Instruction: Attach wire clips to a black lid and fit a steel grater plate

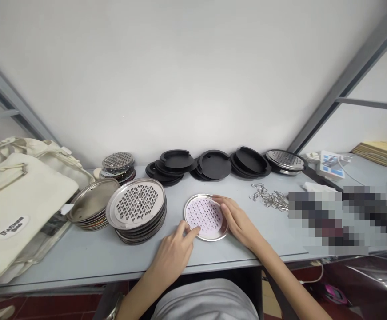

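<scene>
A shallow round metal dish (209,239) lies on the table in front of me, with a pale lilac perforated disc (204,215) inside it. My left hand (176,244) is at the lower left rim, fingers bent, one fingertip touching the disc. Around the right side of the rim curves my right hand (238,220), its thumb over the dish's inside and its fingers along the upper edge. Both hands hold the dish between them. To the left stands a stack of round metal plates topped by a grater plate (136,204) with raised teeth.
More metal lids (95,200) and small grater discs (117,161) are stacked at left, beside a cream bag (29,209). Black round lids (215,165) line the wall. Metal clips (275,200) lie right of the dish. A grater stack (285,159) and small box (331,164) stand farther right.
</scene>
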Available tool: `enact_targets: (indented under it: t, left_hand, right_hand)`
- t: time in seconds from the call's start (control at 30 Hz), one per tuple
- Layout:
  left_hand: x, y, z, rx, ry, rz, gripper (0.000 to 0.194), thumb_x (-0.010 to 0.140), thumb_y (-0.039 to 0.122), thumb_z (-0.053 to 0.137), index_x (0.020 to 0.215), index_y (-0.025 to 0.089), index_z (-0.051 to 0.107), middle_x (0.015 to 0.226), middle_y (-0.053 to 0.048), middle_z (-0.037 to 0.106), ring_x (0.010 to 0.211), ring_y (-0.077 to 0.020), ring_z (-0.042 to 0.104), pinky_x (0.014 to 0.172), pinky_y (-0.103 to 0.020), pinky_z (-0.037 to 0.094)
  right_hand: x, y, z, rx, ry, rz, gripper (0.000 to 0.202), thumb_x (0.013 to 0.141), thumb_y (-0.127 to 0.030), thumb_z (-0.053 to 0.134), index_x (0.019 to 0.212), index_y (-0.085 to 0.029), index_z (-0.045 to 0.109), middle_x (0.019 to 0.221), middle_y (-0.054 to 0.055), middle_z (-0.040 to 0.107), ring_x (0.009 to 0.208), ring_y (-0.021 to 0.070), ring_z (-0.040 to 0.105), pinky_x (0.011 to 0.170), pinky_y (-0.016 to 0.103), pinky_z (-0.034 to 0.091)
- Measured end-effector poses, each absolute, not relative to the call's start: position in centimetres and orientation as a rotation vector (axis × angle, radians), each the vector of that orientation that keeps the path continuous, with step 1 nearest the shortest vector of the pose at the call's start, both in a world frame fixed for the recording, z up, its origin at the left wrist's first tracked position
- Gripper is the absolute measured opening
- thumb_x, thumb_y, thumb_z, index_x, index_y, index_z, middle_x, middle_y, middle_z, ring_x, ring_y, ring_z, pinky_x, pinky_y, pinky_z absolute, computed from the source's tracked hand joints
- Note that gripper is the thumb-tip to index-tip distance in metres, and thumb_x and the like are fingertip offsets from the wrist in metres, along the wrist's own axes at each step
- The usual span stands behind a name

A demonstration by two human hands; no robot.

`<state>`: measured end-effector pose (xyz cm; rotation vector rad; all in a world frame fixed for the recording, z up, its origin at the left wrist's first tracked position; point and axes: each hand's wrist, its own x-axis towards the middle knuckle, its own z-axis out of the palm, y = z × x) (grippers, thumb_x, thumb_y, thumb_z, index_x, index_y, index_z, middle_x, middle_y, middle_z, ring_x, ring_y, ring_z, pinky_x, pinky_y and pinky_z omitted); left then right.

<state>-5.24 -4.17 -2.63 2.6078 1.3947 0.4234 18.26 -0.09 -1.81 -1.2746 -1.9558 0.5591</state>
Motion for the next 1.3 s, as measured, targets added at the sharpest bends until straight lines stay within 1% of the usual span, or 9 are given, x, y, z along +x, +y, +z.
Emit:
enact_targets:
  t: [0.07, 0.17, 0.27, 0.43, 0.63, 0.87, 1.0, 1.17, 1.3]
  left_hand:
    - [-5.3, -4.1, -2.6, 2.611, 1.383, 0.420, 0.050, 0.087, 0.009, 0.040, 0.131, 0.033, 0.046, 0.107, -0.003, 0.052, 0.070, -0.0124, 0.058, 0.063, -0.024, 0.049]
    - [-5.3, -4.0, -2.5, 2.627, 1.357, 0.398, 0.056, 0.086, 0.007, 0.040, 0.134, 0.036, 0.043, 0.104, -0.002, 0.051, 0.069, -0.0119, 0.057, 0.064, -0.024, 0.049]
    - [-5.2, -4.0, -2.5, 2.632, 1.348, 0.380, 0.058, 0.086, 0.007, 0.041, 0.135, 0.040, 0.041, 0.103, -0.002, 0.049, 0.068, -0.0110, 0.055, 0.063, -0.024, 0.049]
    - [-5.2, -4.0, -2.5, 2.664, 1.390, 0.327, 0.058, 0.089, 0.013, 0.043, 0.135, 0.047, 0.038, 0.102, -0.002, 0.044, 0.066, -0.0101, 0.054, 0.059, -0.023, 0.048]
    - [-5.2, -4.0, -2.3, 2.671, 1.354, 0.319, 0.059, 0.088, 0.011, 0.044, 0.135, 0.046, 0.039, 0.101, -0.002, 0.042, 0.067, -0.0092, 0.052, 0.062, -0.022, 0.048]
    - [-5.2, -4.1, -2.1, 2.658, 1.345, 0.333, 0.059, 0.087, 0.011, 0.044, 0.134, 0.047, 0.039, 0.100, -0.001, 0.043, 0.065, -0.0097, 0.052, 0.061, -0.022, 0.048]
    - [-5.2, -4.1, -2.0, 2.658, 1.337, 0.331, 0.058, 0.088, 0.012, 0.043, 0.134, 0.047, 0.040, 0.100, -0.002, 0.044, 0.067, -0.0104, 0.053, 0.062, -0.023, 0.048]
    - [-5.2, -4.1, -1.7, 2.659, 1.313, 0.315, 0.058, 0.088, 0.011, 0.044, 0.134, 0.045, 0.040, 0.099, -0.002, 0.045, 0.069, -0.0107, 0.054, 0.063, -0.022, 0.048]
    - [-5.2, -4.2, -1.6, 2.643, 1.326, 0.338, 0.062, 0.087, 0.008, 0.043, 0.138, 0.043, 0.035, 0.101, -0.003, 0.046, 0.072, -0.0110, 0.056, 0.065, -0.022, 0.048]
  right_hand:
    - [18.5, 0.1, -2.0, -1.350, -1.857, 0.545, 0.038, 0.101, -0.035, 0.026, 0.121, -0.021, 0.055, 0.127, 0.008, 0.058, 0.121, 0.0214, 0.049, 0.107, 0.041, 0.036]
    - [18.7, 0.4, -2.2, -1.398, -1.829, 0.592, 0.039, 0.101, -0.037, 0.026, 0.119, -0.020, 0.055, 0.122, 0.009, 0.060, 0.117, 0.0222, 0.053, 0.104, 0.040, 0.039]
    - [18.6, 0.5, -2.2, -1.378, -1.864, 0.598, 0.039, 0.100, -0.038, 0.028, 0.119, -0.019, 0.056, 0.123, 0.010, 0.060, 0.119, 0.0222, 0.052, 0.105, 0.040, 0.038]
    - [18.5, 0.3, -2.0, -1.363, -1.904, 0.598, 0.038, 0.101, -0.037, 0.027, 0.117, -0.020, 0.058, 0.123, 0.009, 0.059, 0.119, 0.0211, 0.051, 0.106, 0.038, 0.037]
    - [18.5, 0.3, -1.7, -1.336, -1.978, 0.571, 0.038, 0.101, -0.035, 0.027, 0.115, -0.021, 0.059, 0.123, 0.009, 0.058, 0.120, 0.0210, 0.051, 0.106, 0.038, 0.037]
    - [18.4, 0.3, -1.8, -1.276, -2.084, 0.466, 0.034, 0.100, -0.032, 0.030, 0.120, -0.024, 0.057, 0.123, 0.010, 0.058, 0.121, 0.0233, 0.049, 0.104, 0.044, 0.040]
    - [18.4, 0.3, -1.9, -1.264, -2.140, 0.404, 0.032, 0.099, -0.031, 0.034, 0.120, -0.022, 0.056, 0.125, 0.011, 0.056, 0.120, 0.0248, 0.049, 0.102, 0.045, 0.042]
    - [18.4, 0.4, -2.2, -1.248, -2.168, 0.394, 0.032, 0.098, -0.029, 0.035, 0.126, -0.023, 0.050, 0.125, 0.012, 0.054, 0.119, 0.0248, 0.048, 0.102, 0.046, 0.041]
    - [18.4, 0.4, -2.2, -1.268, -2.146, 0.421, 0.032, 0.099, -0.029, 0.034, 0.128, -0.022, 0.047, 0.125, 0.012, 0.052, 0.119, 0.0239, 0.048, 0.103, 0.045, 0.041]
